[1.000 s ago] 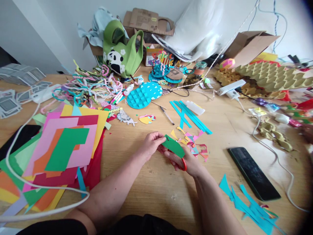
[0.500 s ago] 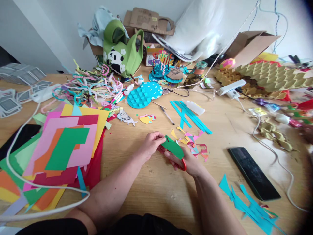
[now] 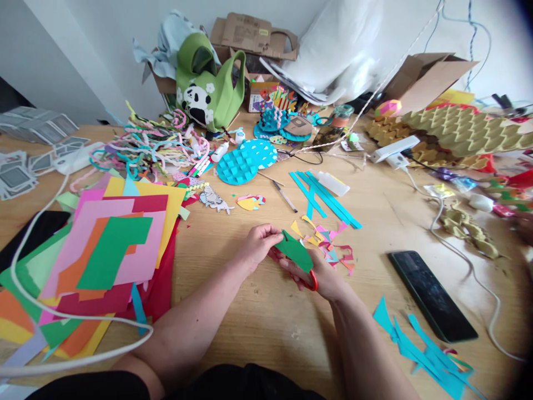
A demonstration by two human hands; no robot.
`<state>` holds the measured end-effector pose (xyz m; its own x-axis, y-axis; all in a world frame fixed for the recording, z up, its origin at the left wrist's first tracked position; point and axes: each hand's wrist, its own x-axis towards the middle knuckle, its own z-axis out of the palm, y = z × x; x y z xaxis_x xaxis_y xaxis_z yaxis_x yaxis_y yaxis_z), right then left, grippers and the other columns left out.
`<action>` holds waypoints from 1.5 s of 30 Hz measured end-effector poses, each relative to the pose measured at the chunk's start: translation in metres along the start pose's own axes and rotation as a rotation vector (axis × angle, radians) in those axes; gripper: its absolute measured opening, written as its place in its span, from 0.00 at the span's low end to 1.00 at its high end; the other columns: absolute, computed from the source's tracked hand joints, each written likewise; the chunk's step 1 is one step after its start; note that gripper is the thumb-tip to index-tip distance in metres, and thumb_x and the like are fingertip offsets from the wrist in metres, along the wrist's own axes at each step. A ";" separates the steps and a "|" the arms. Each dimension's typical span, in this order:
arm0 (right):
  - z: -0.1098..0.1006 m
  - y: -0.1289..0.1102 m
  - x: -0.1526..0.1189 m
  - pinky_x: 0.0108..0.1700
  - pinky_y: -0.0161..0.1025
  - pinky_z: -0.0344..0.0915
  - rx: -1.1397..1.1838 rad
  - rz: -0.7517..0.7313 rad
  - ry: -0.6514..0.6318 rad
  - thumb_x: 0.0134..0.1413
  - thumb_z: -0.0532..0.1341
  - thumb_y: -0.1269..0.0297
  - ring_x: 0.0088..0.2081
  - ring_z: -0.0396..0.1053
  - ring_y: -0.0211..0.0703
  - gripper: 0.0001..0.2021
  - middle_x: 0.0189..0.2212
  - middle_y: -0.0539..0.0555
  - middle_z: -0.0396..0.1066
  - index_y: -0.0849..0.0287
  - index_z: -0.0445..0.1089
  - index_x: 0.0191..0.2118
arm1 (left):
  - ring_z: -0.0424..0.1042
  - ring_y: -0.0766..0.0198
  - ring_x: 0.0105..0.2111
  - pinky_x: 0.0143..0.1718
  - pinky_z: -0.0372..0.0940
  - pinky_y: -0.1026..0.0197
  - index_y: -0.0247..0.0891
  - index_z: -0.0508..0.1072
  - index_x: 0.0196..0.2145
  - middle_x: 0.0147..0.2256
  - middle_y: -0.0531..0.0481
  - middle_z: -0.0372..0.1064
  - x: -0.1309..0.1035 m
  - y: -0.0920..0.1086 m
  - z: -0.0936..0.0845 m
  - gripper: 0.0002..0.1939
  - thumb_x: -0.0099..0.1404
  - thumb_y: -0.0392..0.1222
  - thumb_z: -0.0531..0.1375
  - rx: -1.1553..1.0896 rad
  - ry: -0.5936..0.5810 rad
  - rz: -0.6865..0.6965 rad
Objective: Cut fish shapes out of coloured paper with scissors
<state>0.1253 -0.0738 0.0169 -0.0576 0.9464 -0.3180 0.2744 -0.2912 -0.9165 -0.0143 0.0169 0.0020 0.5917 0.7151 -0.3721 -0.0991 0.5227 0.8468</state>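
Toward the pale wooden table's [image 3: 250, 328] near edge, the left hand [image 3: 259, 245] pinched the leaf-shaped green paper piece [image 3: 297, 254] between both hands; the right hand [image 3: 327, 279] gripped red-handled scissors [image 3: 313, 281], best kept steady while the paper turned.

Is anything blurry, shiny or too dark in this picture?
All in the head view: the far right edge goes dark and blurry; the white bag looks very bright; the phone has a dull, smudgy shine; a soft shadow falls on the table beside the right arm; the held green paper looks fairly clear.
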 end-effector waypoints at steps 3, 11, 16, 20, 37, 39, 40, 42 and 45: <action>0.000 0.000 0.000 0.16 0.32 0.55 0.016 -0.001 -0.001 0.49 0.69 0.48 0.14 0.60 0.34 0.20 0.14 0.45 0.61 0.56 0.63 0.23 | 0.68 0.69 0.18 0.21 0.65 0.66 0.35 0.68 0.27 0.22 0.54 0.68 0.000 0.000 0.000 0.07 0.56 0.39 0.63 -0.006 0.011 0.002; 0.000 0.000 0.000 0.17 0.31 0.53 0.015 0.018 -0.014 0.49 0.69 0.47 0.14 0.59 0.33 0.23 0.12 0.47 0.62 0.58 0.62 0.20 | 0.67 0.70 0.18 0.20 0.64 0.67 0.35 0.68 0.25 0.22 0.54 0.67 0.001 0.000 0.000 0.08 0.54 0.39 0.64 -0.005 0.003 0.019; 0.001 -0.002 0.000 0.15 0.29 0.53 0.048 0.010 -0.006 0.47 0.70 0.48 0.13 0.58 0.31 0.22 0.13 0.45 0.61 0.58 0.62 0.21 | 0.67 0.69 0.18 0.21 0.64 0.66 0.35 0.68 0.26 0.22 0.54 0.68 0.000 0.000 0.000 0.08 0.53 0.40 0.64 -0.015 -0.007 0.001; 0.001 -0.004 0.000 0.15 0.29 0.54 0.052 0.007 -0.004 0.46 0.70 0.49 0.13 0.58 0.31 0.22 0.13 0.45 0.61 0.59 0.63 0.20 | 0.68 0.69 0.18 0.21 0.64 0.67 0.35 0.68 0.25 0.22 0.54 0.68 0.000 0.001 0.000 0.08 0.53 0.40 0.64 -0.018 -0.006 -0.004; 0.002 -0.006 0.000 0.14 0.30 0.56 0.100 -0.044 0.074 0.46 0.70 0.57 0.13 0.57 0.33 0.16 0.11 0.45 0.62 0.57 0.65 0.21 | 0.68 0.67 0.19 0.19 0.61 0.67 0.34 0.71 0.29 0.22 0.50 0.70 -0.001 0.002 -0.004 0.17 0.48 0.50 0.68 0.053 -0.162 -0.101; 0.002 -0.007 0.000 0.14 0.30 0.55 0.105 -0.032 0.086 0.45 0.71 0.57 0.13 0.58 0.33 0.16 0.11 0.45 0.62 0.57 0.65 0.21 | 0.69 0.68 0.20 0.18 0.59 0.68 0.35 0.71 0.28 0.23 0.50 0.71 0.000 0.002 -0.005 0.17 0.47 0.49 0.68 0.054 -0.194 -0.101; 0.002 -0.008 0.001 0.14 0.31 0.54 0.110 -0.018 0.081 0.45 0.71 0.57 0.13 0.57 0.33 0.16 0.11 0.45 0.62 0.57 0.65 0.21 | 0.69 0.68 0.20 0.18 0.58 0.68 0.35 0.71 0.28 0.23 0.50 0.71 0.000 0.002 -0.006 0.16 0.47 0.48 0.68 0.050 -0.202 -0.098; 0.002 -0.010 0.002 0.14 0.31 0.54 0.122 0.008 0.071 0.43 0.71 0.56 0.14 0.56 0.33 0.17 0.11 0.45 0.61 0.57 0.65 0.20 | 0.70 0.67 0.20 0.17 0.56 0.68 0.35 0.71 0.27 0.23 0.49 0.71 0.000 0.002 -0.006 0.14 0.47 0.46 0.67 0.042 -0.203 -0.097; 0.002 -0.013 0.002 0.15 0.31 0.54 0.138 0.032 0.086 0.42 0.71 0.55 0.14 0.56 0.33 0.17 0.12 0.45 0.61 0.58 0.65 0.21 | 0.71 0.66 0.21 0.16 0.53 0.68 0.35 0.71 0.29 0.22 0.49 0.72 0.000 0.002 -0.006 0.13 0.47 0.44 0.66 0.026 -0.183 -0.106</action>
<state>0.1193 -0.0685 0.0273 0.0327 0.9432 -0.3306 0.1403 -0.3319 -0.9328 -0.0193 0.0208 0.0011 0.7336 0.5590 -0.3865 -0.0093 0.5770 0.8167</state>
